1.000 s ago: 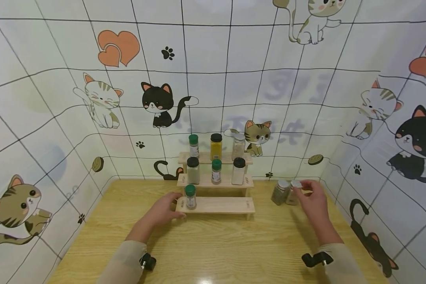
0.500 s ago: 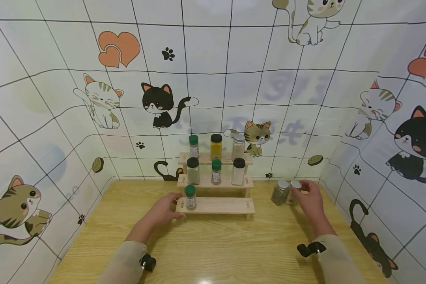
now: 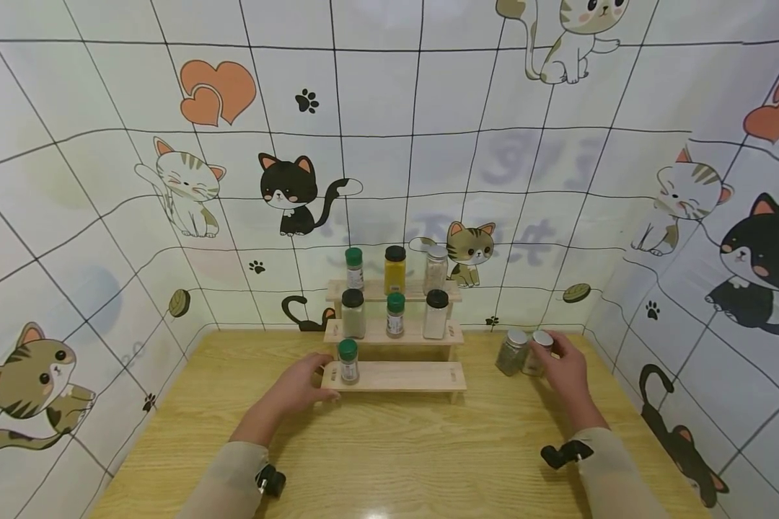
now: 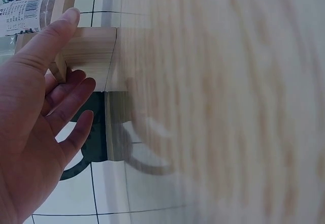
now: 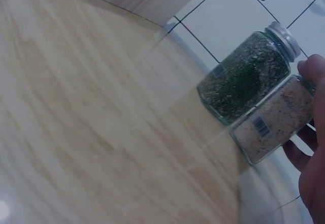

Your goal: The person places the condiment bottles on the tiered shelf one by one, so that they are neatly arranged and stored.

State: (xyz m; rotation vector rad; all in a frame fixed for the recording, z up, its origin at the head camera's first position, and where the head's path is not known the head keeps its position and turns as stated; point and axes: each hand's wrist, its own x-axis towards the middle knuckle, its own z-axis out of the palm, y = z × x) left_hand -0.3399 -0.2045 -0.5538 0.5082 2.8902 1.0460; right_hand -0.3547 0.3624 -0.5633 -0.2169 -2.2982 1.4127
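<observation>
A three-tier wooden spice rack (image 3: 405,376) stands on the table. My left hand (image 3: 298,384) grips the left end of its lowest tier, and in the left wrist view the thumb lies over the wood with the fingers behind. To the right of the rack, my right hand (image 3: 568,369) holds a glass spice jar (image 5: 271,123) near its silver lid, thumb on one side and fingers on the other. Pinkish-beige grains fill this jar. Close against it stands another silver-lidded jar (image 5: 246,76) of green dried herbs.
A green-capped jar (image 3: 348,362) stands at the left of the lowest tier. The upper tiers bear several more jars, among them a yellow one (image 3: 394,274) with a black lid. A cat-print tiled sheet (image 3: 376,94) surrounds the wooden table (image 3: 389,447) at the back and sides.
My right wrist and forearm have shifted slightly left, while the fingers stay at the pinkish jar. The left hand and the jars hold their places.
</observation>
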